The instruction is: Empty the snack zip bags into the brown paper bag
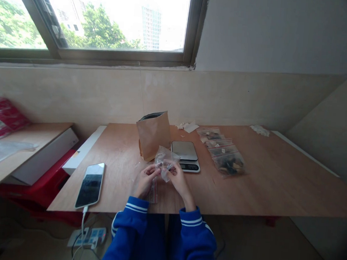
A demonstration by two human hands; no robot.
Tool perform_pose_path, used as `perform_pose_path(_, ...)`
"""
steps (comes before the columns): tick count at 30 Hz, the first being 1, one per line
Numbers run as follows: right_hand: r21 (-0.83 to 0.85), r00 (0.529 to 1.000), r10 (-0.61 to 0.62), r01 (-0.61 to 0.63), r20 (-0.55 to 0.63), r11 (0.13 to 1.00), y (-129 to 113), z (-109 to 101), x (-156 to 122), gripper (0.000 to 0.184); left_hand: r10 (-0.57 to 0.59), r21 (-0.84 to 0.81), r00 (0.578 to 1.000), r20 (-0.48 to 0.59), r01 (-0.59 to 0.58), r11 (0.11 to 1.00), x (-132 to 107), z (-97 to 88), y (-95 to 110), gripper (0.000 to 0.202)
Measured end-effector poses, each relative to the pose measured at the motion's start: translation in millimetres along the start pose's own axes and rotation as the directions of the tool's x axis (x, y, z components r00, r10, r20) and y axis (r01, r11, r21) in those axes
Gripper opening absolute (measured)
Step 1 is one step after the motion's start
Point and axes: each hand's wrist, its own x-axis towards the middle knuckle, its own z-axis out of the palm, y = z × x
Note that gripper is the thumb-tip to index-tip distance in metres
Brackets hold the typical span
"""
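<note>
A clear plastic bag (166, 157) is pinched between my two hands above the table, in front of the kitchen scale. My left hand (146, 179) grips its left side with thumb and fingers closed. On the other side, my right hand (178, 178) holds the bag the same way. What the bag contains, if anything, I cannot make out. Partly under my left hand lies a flat zip bag (153, 192) with a red seal line. Just behind the hands stands an open brown paper bag (153, 134), its inside dark. The kitchen scale (185, 151) has a bare metal plate.
Several filled zip bags (228, 159) lie overlapped right of the scale. White scraps (190, 127) rest near the wall, and a crumpled white piece (259, 130) lies far right. A phone (90, 185) with a charging cable (83, 222) sits at the table's left front edge.
</note>
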Motion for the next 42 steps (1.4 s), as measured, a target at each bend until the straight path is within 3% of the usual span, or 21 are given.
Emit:
perform_pose_path(4,-0.033,0.998,0.003,-0.002,0.06,0.999,4,-1,-1,0.035,0.025,0.026,0.999,0.028,-0.025,0.999,0,-1.6,0,0.03)
perform_pose_path(11,-0.011,0.999,-0.034,0.035,0.039,0.999,-3,0,-1,0.027,0.013,-0.038,1.0,0.017,-0.012,0.999,-2,2.8,2,0.034)
perform_pose_path(17,0.132,0.995,0.054,-0.042,-0.09,0.99,-7,-3,0,0.031,0.004,-0.104,0.997,-0.078,-0.012,0.995,2,-2.3,-1,0.03)
perform_pose_path(22,0.231,0.959,0.124,-0.064,-0.255,0.971,-5,-17,3,0.043,-0.025,-0.168,0.99,-0.137,0.002,0.986,6,-8.4,-3,0.025)
perform_pose_path(27,0.206,0.931,0.051,0.026,-0.362,0.978,-18,-12,12,0.042,-0.025,-0.171,0.985,-0.172,-0.005,0.985,9,-9.8,-6,0.024)
perform_pose_path(30,0.155,0.95,-0.112,0.162,-0.293,0.974,-45,7,39,0.039,-0.017,-0.166,0.986,-0.165,-0.011,0.986,9,-8.4,-6,0.023)
perform_pose_path(32,0.076,0.934,-0.287,0.309,-0.211,0.948,-71,21,68,0.034,-0.021,-0.168,0.989,-0.148,-0.004,0.986,8,-6.9,-5,0.022)
perform_pose_path(34,-0.052,0.87,-0.48,0.477,-0.114,0.877,-96,35,102,0.03,-0.026,-0.177,0.989,-0.146,0.0,0.984,6,-5.2,-3,0.02)
perform_pose_path(36,-0.162,0.803,-0.595,0.585,-0.015,0.794,-115,46,138,0.028,-0.029,-0.182,0.988,-0.149,0.001,0.983,5,-3.8,-1,0.019)
perform_pose_path(38,-0.238,0.766,-0.641,0.632,0.048,0.738,-123,57,167,0.027,-0.029,-0.18,0.989,-0.146,0.002,0.984,5,-3.1,0,0.018)
perform_pose_path(42,-0.31,0.758,-0.622,0.649,0.195,0.694,-115,79,195,0.018,-0.015,-0.171,0.991,-0.132,-0.008,0.985,6,-3.2,0,0.019)
